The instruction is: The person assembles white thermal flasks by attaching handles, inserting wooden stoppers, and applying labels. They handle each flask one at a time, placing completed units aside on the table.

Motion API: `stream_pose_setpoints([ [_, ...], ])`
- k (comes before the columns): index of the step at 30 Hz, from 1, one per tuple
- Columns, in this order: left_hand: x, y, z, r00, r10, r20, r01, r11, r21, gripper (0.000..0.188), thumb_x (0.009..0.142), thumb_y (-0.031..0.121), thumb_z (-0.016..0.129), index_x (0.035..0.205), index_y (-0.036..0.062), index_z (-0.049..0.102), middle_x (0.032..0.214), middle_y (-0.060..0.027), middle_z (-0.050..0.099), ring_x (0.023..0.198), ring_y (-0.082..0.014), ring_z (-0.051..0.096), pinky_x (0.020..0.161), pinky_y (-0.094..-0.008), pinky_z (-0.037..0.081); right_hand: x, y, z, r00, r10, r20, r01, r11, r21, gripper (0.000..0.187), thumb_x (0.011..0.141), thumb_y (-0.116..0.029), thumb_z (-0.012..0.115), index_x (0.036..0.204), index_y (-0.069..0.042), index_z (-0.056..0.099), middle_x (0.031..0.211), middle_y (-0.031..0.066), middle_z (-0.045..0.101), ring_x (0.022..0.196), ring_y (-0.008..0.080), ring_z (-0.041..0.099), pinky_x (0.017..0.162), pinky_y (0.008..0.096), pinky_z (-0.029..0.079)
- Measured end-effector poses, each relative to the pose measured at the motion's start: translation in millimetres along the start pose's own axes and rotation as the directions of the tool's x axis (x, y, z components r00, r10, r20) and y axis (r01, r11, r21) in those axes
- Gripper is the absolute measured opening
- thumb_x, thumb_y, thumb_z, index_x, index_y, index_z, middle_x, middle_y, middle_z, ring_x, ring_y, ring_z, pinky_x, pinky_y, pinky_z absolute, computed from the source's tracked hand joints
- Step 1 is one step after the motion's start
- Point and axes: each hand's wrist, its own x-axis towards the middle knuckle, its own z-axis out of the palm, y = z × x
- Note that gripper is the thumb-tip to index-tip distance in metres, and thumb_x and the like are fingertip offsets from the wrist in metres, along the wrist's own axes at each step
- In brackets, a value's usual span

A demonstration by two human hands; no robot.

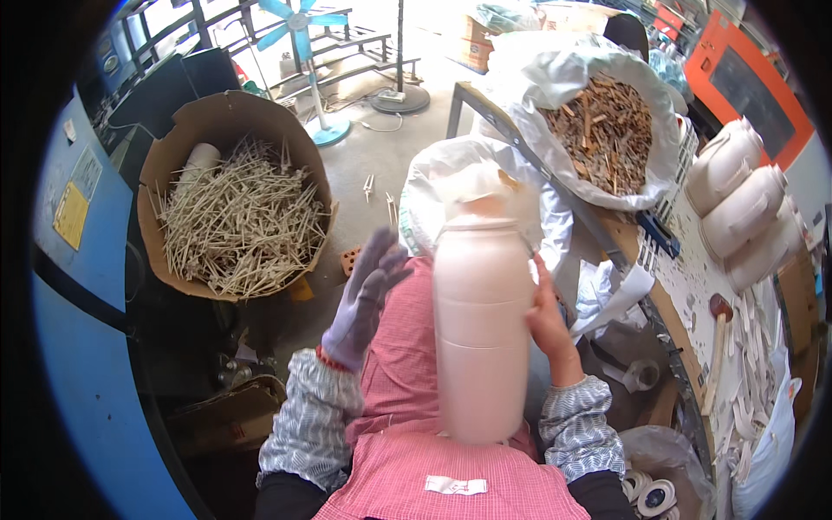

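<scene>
A tall pale pink plastic bottle (482,329) stands tilted on my lap, over the red checked apron. Its shoulder is rounded, and its top is blurred against a white sack behind. My left hand (368,299), in a light purple glove, is off the bottle to its left, open with fingers raised and apart. My bare right hand (552,325) is at the bottle's right side with its fingers curled. A thin dark edge shows by its fingertips, but what it grips is partly hidden and blurred.
On the left, a cardboard drum (236,290) holds many thin pale plastic scraps beside a blue cabinet (78,364). A white sack (555,78) of brown pieces stands back right. Along the right, a worktable (685,286) carries several pink bottles (750,204), a mallet (718,347) and trimmed strips.
</scene>
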Motion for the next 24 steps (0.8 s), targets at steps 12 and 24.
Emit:
stream_pose_setpoints([
  [12, 120, -74, -31, 0.907, -0.407, 0.104, 0.363, 0.883, 0.297, 0.056, 0.087, 0.016, 0.073, 0.134, 0.0012, 0.048, 0.121, -0.0066, 0.057, 0.106, -0.0129, 0.054, 0.092, -0.0260, 0.047, 45, 94, -8, 0.973, -0.204, -0.109, 0.224, 0.948, 0.227, 0.099, 0.076, -0.004, 0.071, 0.153, -0.017, 0.010, 0.146, 0.0165, 0.037, 0.114, 0.0236, 0.057, 0.090, 0.0328, 0.050],
  [24, 105, -44, 16, 0.973, -0.171, 0.156, 0.023, 0.743, 0.669, 0.068, 0.075, 0.034, 0.083, 0.128, 0.0074, 0.051, 0.116, -0.0114, 0.056, 0.106, -0.0201, 0.056, 0.092, -0.0346, 0.048, -4, 12, 44, 0.953, -0.034, -0.300, 0.159, 0.902, 0.403, 0.006, 0.083, -0.007, 0.073, 0.086, -0.005, 0.069, 0.119, 0.0075, 0.057, 0.103, 0.0116, 0.054, 0.095, 0.0283, 0.039],
])
